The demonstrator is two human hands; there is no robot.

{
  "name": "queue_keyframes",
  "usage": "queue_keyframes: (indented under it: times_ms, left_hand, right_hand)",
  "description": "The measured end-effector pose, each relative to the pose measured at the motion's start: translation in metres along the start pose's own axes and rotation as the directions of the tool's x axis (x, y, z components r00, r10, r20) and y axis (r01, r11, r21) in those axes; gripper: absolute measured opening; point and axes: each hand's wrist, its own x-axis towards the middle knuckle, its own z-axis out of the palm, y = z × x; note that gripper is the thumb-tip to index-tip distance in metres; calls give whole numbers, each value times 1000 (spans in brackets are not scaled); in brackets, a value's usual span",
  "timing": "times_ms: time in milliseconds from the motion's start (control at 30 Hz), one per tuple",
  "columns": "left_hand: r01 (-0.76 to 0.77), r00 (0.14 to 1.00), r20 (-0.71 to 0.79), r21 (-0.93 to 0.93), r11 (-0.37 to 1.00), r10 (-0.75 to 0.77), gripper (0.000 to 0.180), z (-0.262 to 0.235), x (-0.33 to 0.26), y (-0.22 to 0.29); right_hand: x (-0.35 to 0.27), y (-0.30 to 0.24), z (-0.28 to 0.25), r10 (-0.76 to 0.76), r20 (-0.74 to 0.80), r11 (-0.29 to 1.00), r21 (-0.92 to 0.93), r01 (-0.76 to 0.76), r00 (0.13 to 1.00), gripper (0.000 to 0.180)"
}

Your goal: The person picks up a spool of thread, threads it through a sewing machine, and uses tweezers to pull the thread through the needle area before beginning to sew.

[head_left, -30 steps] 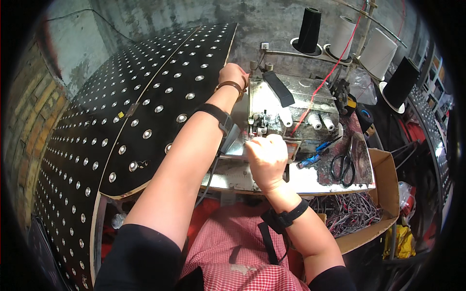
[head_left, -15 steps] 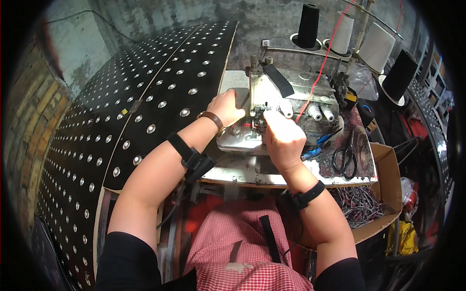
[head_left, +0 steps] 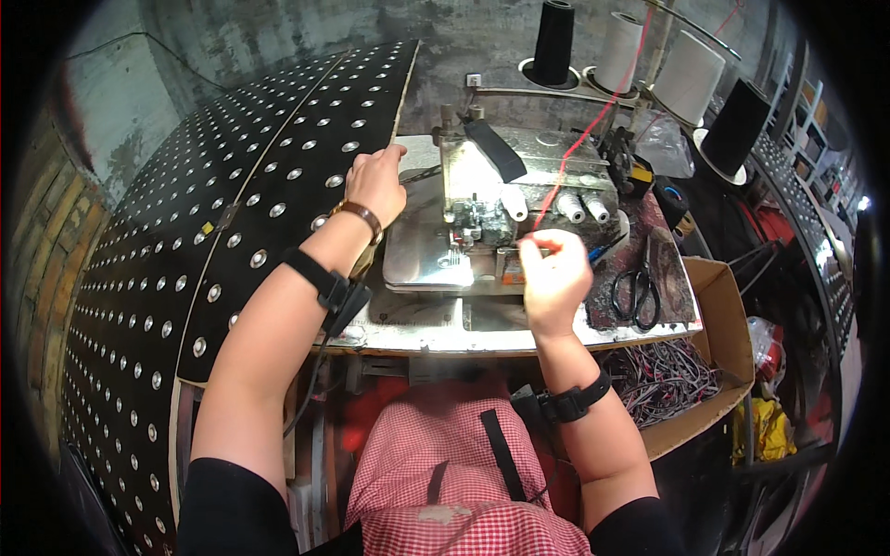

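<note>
The person's right hand (head_left: pixel 554 283) is hovering in front of the sewing machine (head_left: pixel 505 208), and its fingertips are pinching a thin red thread (head_left: pixel 579 148). The thread is running up and away toward the spools at the back. Where the thread ends inside the pinch is hidden by the fingers. The needle part of the machine is small and dark, so it is hard to make out.

The left hand (head_left: pixel 375 185) is sitting at the left side of the machine, at the edge of the black studded fabric (head_left: pixel 232 222). Its fingers are curled tight, and the knuckles are hiding what is under them, so I cannot tell if it is gripping the fabric or only pressing on it.

The fabric is spreading far to the left and bending out of the picture, so its far end is cut off. The surface (head_left: pixel 445 320) is showing a bare strip between the two hands. Black scissors (head_left: pixel 638 289) are lying just beside the right hand, on its right. A cardboard box (head_left: pixel 728 324) full of loose threads is sitting past the right edge of the surface. A black spool (head_left: pixel 553 32) and two white spools (head_left: pixel 619 51) are standing behind the machine. Farther right, the room is dark and crowded.
</note>
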Motion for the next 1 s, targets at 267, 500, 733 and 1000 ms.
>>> queue_keyframes:
  times_ms: [267,500,733,1000]
  left_hand:
    - [169,973,212,-405,899,-87,63,17,-31,46]
    - [144,959,283,-435,889,-17,72,9,-32,48]
    - [-40,983,163,-273,961,88,51,14,-41,35]
    - [-67,984,156,-145,987,89,33,17,-42,30]
  right_hand:
    - [42,26,0,292,-356,957,112,-269,888,22]
    - [-11,58,-11,164,-128,970,204,-135,978,18]
    - [106,127,-100,125,-372,943,-242,-226,920,24]
    - [110,164,-109,359,22,918,-191,-348,933,18]
